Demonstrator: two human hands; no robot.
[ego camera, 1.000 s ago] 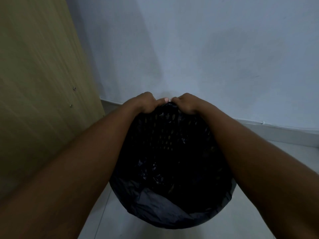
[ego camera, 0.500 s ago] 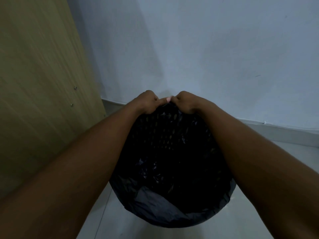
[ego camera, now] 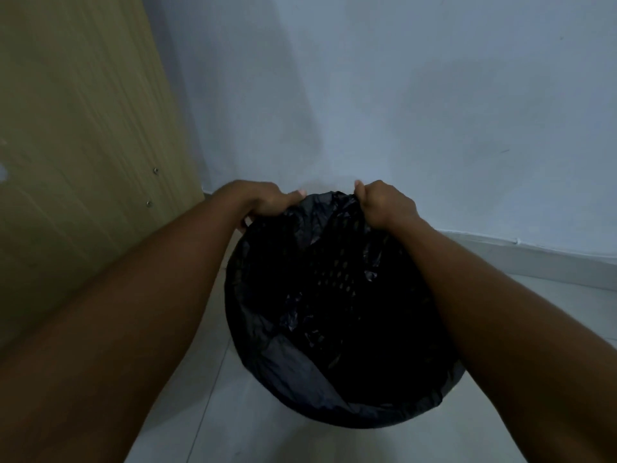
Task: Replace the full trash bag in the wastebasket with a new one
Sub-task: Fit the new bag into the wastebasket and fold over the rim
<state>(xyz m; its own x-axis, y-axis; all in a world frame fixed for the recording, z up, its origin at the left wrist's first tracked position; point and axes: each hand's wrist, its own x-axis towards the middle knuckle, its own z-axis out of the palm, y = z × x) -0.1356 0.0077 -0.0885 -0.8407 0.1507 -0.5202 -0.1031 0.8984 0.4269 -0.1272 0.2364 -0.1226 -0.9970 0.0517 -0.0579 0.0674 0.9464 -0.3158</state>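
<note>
Head view, left hand (ego camera: 263, 199), right hand (ego camera: 384, 203) gripping crinkled black bag (ego camera: 300, 379), round mesh wastebasket (ego camera: 337, 279).

The bag (ego camera: 302, 379) sits in the wastebasket (ego camera: 337, 281) on the floor (ego camera: 227, 416), wall (ego camera: 400, 95) behind, panel (ego camera: 83, 128) left.

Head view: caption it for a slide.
Left hand and right hand grip the far edge of the black bag lining the wastebasket.
</note>
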